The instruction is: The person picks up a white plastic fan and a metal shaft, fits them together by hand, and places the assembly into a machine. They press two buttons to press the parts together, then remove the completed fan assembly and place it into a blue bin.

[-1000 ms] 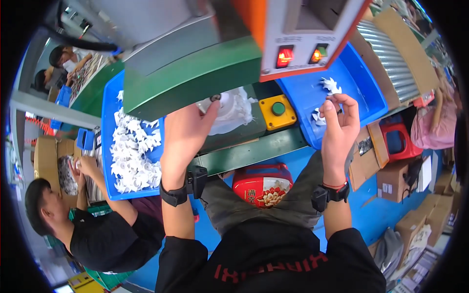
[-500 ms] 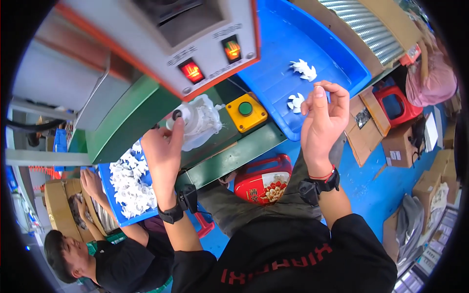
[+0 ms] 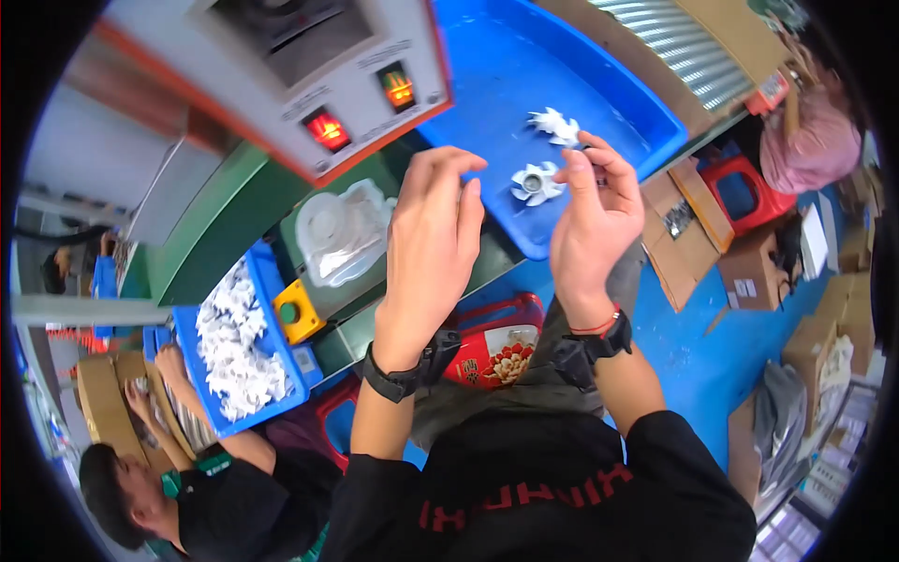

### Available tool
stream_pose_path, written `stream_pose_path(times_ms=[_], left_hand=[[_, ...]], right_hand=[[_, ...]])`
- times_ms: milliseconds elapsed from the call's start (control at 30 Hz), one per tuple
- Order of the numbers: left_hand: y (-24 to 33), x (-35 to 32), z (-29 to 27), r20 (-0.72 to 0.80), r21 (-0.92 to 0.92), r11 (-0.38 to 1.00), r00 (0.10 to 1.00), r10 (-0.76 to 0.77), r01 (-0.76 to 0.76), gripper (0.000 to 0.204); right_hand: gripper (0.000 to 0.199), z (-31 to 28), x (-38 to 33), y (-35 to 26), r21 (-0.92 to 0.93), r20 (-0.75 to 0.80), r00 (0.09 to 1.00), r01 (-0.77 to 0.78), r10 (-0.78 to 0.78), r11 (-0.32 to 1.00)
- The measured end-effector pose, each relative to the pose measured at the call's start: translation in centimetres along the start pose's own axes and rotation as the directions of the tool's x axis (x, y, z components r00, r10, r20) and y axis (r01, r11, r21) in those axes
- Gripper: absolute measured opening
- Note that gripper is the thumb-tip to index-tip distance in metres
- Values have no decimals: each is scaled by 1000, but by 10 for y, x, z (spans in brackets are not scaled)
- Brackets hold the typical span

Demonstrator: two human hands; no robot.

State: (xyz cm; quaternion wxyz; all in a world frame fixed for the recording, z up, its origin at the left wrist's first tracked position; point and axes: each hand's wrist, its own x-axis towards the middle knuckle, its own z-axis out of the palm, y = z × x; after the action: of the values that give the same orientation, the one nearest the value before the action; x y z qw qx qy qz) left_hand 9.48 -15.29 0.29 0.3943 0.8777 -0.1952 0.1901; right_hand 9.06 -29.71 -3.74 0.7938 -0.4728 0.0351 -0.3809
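Note:
My left hand (image 3: pixel 433 248) hovers over the bench's front part, fingers bent rightward and thumb apart, nothing visible in it. My right hand (image 3: pixel 599 225) is raised at the near right edge of a blue tray (image 3: pixel 478 84), its fingers loosely curled and the thumb slightly apart from them; I see nothing held. Close beside its fingertips a white bladed impeller (image 3: pixel 536 184) lies in the tray, its round hub facing up. Just beyond it lies another white impeller (image 3: pixel 554 125). A translucent plastic tub (image 3: pixel 330 267) stands left of my left hand.
A white and orange machine housing (image 3: pixel 281 117) with two lit switches overhangs the bench. At left are a yellow button box (image 3: pixel 300 314) and a blue bin (image 3: pixel 220 426) heaped with white impellers. A co-worker (image 3: pixel 234 506) sits lower left. A red stool (image 3: pixel 744 197) stands right.
My left hand has come away from the machine's spindle area and moved right, towards the blue tray. My right hand stays by the tray's edge. The whole view has shifted slightly.

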Motion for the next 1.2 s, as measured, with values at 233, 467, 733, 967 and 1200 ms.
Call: stream_pose_path(times_ms=[233, 467, 733, 967, 1200], left_hand=[[-63, -21, -72, -4, 573, 784, 957, 291, -236, 19], [-55, -9, -67, 79, 448, 891, 989, -127, 78, 26], [-61, -55, -69, -103, 556, 831, 992, 71, -2, 30], [-53, -129, -119, -132, 701, 657, 956, -262, 277, 34], [-55, -124, -132, -157, 635, 693, 935, -318, 343, 23]], right_hand=[[19, 23, -8, -7, -84, 248, 968, -10, 30, 996], [26, 107, -39, 2, -242, 683, 694, -78, 227, 967], [26, 125, -52, 22, -244, 708, 654, -128, 267, 961], [25, 69, -24, 4, -450, 743, 653, 327, 146, 831], [26, 23, -9, -8, -594, 805, 535, 729, 258, 340]])
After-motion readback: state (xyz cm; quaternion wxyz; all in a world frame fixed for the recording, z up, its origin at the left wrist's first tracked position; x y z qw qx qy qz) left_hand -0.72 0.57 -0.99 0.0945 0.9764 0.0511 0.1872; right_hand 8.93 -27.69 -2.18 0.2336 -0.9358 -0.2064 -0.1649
